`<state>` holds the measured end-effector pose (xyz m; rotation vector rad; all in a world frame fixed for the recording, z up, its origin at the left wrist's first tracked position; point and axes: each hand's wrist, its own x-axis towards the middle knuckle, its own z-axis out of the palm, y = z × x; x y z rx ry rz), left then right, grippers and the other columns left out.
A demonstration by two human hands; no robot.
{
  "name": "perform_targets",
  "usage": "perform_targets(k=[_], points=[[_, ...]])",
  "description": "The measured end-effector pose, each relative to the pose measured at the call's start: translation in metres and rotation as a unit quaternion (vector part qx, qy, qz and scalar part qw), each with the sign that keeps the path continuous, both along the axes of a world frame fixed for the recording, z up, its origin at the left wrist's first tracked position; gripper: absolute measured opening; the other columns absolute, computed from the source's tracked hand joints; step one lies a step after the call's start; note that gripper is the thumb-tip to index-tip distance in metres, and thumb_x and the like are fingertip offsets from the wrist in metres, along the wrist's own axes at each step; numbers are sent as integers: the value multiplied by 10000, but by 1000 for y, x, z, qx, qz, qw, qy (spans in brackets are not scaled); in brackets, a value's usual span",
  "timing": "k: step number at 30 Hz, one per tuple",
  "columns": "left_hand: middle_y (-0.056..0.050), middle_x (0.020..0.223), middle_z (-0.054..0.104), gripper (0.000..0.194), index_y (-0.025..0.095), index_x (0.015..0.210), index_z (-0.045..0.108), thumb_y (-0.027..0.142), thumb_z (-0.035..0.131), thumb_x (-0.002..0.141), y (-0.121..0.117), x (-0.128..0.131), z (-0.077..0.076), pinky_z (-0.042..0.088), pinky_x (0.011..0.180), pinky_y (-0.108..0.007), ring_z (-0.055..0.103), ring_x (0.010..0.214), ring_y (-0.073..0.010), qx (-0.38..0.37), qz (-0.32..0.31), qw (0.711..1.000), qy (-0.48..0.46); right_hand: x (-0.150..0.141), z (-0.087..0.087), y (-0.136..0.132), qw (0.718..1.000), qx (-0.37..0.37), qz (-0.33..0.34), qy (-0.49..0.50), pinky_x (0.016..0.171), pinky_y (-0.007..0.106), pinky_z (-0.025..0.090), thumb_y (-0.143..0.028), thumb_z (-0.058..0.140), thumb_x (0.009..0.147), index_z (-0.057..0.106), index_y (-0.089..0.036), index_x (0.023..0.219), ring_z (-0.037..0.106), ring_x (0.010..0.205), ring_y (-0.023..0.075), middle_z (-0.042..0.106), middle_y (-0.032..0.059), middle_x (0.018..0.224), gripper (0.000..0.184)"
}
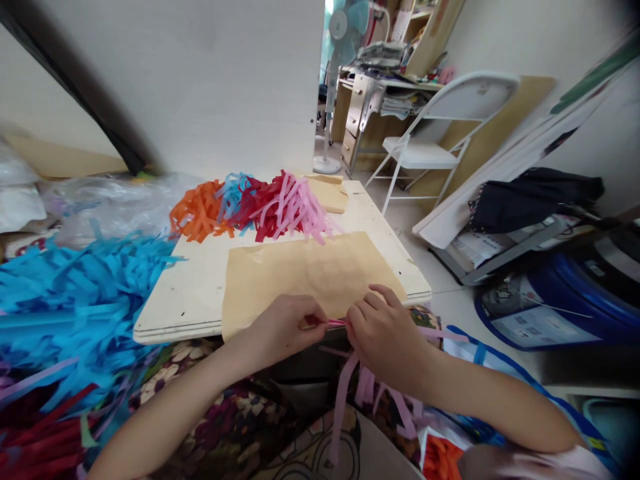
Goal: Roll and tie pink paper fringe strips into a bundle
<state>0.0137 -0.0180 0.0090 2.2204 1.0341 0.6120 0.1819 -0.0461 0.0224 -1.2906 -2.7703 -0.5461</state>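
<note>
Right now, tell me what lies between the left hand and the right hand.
In the head view, a thin pink strand bridges the left hand and right hand.

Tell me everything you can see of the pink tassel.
The pink tassel is a bunch of flat, pale strips that look like thin paper. A narrow, darker length, apparently twisted, runs from the left hand to the right hand, which hides part of it. Loose strips hang below, near the table; one sticks out rightward.
</note>
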Motion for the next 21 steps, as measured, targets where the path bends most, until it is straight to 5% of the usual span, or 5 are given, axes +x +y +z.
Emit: perform_targets(k=[10, 16, 21], points=[[-1, 720, 624, 252, 197, 979, 518, 191, 461, 734, -4, -7, 0, 420, 588, -203, 563, 645, -111, -19, -7, 1000, -17, 0, -2, -2, 998, -52, 6, 45, 733, 342, 305, -133, 427, 717, 515, -133, 627, 430, 616, 167, 515, 55, 604, 127], [-12, 765, 601, 231, 192, 950, 487, 147, 402, 741, -8, -11, 4, 404, 639, -229, 544, 701, -123, -3, -13, 1000, 20, -4, -10, -1, 989, -88, 14, 117, 667, 309, 333, -125, 397, 728, 504, -132, 633, 428, 607, 157, 510, 53, 606, 143], [-17, 738, 558, 173, 182, 821, 507, 112, 377, 732, -8, -13, 2, 347, 571, -218, 503, 678, -135, 48, -86, 991, 91, -8, -33, 0, 971, -132, 33, 197, 660, 281, 346, -111, 405, 690, 494, -134, 646, 437, 641, 151, 515, 45, 635, 102]])
